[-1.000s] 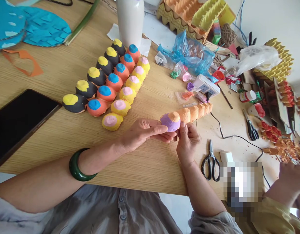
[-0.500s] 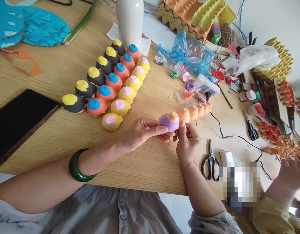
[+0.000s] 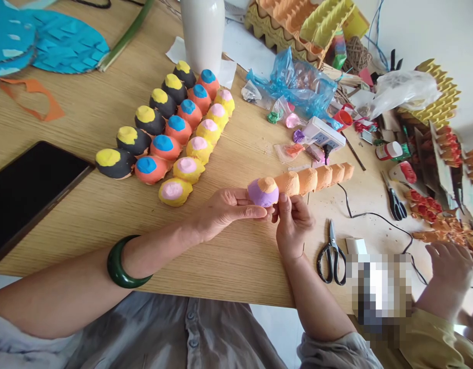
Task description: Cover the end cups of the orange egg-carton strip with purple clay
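Both my hands hold one egg-carton strip (image 3: pixel 308 179), a row of several orange cups. The cup nearest me is coated in purple clay, with its top left orange. My left hand (image 3: pixel 224 212) grips the purple end, thumb along its lower side and fingers behind it. My right hand (image 3: pixel 294 223) pinches the strip's lower edge just right of the purple cup; its fingertips are partly hidden. To the left lie three finished-looking strips: a black strip with yellow tops (image 3: pixel 123 164), an orange strip with blue tops (image 3: pixel 154 171) and a yellow strip with pink tops (image 3: pixel 178 190).
A phone (image 3: pixel 36 189) lies at the left and a white vase (image 3: pixel 202 36) stands behind the strips. At the right are black-handled scissors (image 3: pixel 331 253), a power strip (image 3: pixel 323 134), a blue plastic bag (image 3: pixel 303 82) and clay packets. Another person's hand (image 3: pixel 450 264) is at far right.
The held strip has swung so its far end reaches farther right, and the purple end has shifted slightly left. The other person's hand at far right has moved a little left and up.
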Motion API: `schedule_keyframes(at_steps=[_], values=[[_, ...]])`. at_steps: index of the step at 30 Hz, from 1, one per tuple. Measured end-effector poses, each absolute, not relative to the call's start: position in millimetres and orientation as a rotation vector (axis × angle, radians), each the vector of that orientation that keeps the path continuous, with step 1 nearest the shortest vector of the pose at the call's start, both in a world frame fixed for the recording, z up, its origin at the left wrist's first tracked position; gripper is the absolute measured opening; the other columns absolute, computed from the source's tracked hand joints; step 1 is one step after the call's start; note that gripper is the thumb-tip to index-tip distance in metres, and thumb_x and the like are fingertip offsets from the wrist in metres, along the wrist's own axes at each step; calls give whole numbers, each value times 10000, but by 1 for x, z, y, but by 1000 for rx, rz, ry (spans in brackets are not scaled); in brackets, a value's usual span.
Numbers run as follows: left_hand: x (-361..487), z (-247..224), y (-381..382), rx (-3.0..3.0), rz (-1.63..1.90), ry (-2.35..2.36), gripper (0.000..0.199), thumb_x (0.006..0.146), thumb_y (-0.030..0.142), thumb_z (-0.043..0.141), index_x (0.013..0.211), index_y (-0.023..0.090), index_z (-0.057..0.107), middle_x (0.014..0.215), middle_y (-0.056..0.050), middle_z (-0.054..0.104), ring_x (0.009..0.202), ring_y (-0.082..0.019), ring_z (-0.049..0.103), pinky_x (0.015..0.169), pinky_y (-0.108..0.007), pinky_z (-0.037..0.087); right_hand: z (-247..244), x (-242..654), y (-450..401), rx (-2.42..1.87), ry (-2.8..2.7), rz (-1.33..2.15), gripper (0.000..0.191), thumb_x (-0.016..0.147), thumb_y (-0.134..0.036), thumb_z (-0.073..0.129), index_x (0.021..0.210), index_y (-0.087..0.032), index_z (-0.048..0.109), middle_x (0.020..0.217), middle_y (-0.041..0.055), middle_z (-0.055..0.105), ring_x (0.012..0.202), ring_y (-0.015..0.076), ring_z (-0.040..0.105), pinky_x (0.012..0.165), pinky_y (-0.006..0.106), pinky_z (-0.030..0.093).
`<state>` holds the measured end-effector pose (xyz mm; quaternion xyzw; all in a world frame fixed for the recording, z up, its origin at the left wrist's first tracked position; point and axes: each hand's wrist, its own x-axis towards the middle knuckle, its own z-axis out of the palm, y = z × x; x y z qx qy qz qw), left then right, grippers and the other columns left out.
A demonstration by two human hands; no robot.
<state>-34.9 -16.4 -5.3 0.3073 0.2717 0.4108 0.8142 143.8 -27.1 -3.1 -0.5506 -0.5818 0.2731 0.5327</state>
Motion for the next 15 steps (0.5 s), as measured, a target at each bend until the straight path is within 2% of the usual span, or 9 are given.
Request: schedule_keyframes(at_steps=[4,9,15], values=[[-34,-8,-18,669,866,638,333,729,389,1010,973,201,884,962,-45,848,899,-177,751,902,-330,586,-7,145,-32,-1315,-1520,462,456,1044,-515,666,696,-232,587,548,-47,592,459,96,494,474,256,383],[-33,-4,-21,696,887,747,349,724,396,1004,944,164,864,898,-63,844,891,-220,774,932,-382,615,-12,147,-33,-1301,-1582,408,435,1048,-494,664,705,-236,596,554,-46,588,464,102,491,481,265,388],[-29,1,-25,660,974,745,359,736,359,993,1004,171,844,1057,-66,866,1045,-275,811,1033,-433,627,-22,149,-33,-1277,-1556,480,333,1047,-460,677,812,-224,703,597,-33,656,466,102,512,492,258,421]])
